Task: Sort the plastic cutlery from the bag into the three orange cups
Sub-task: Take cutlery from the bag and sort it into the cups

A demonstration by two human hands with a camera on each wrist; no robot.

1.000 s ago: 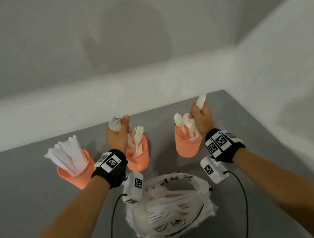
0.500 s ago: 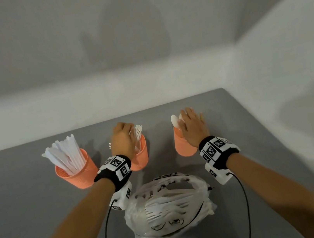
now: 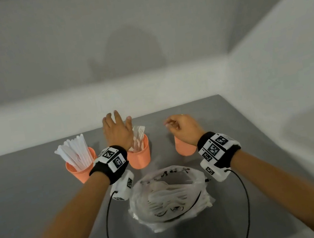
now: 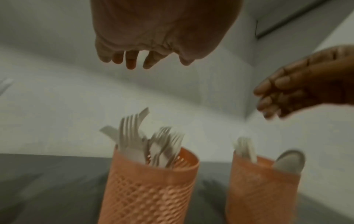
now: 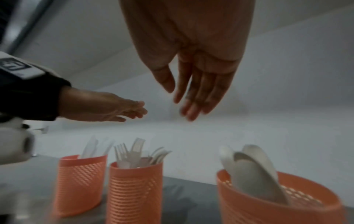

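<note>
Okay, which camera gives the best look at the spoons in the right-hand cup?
The right wrist view: the spoons stand close and unobstructed, bowls up, in the nearest orange cup. The left wrist view shows one bowl and some blurred handles at its edge. In the head view the right hand hides them.

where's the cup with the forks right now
In the head view the fork cup stands in the middle of the three, between the knife cup and the spoon cup, just behind the bag.

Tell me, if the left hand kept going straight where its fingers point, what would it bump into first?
Probably the white wall behind the table; the left hand is above the cup of forks, fingers pointing away past it. Depth is hard to judge.
</note>
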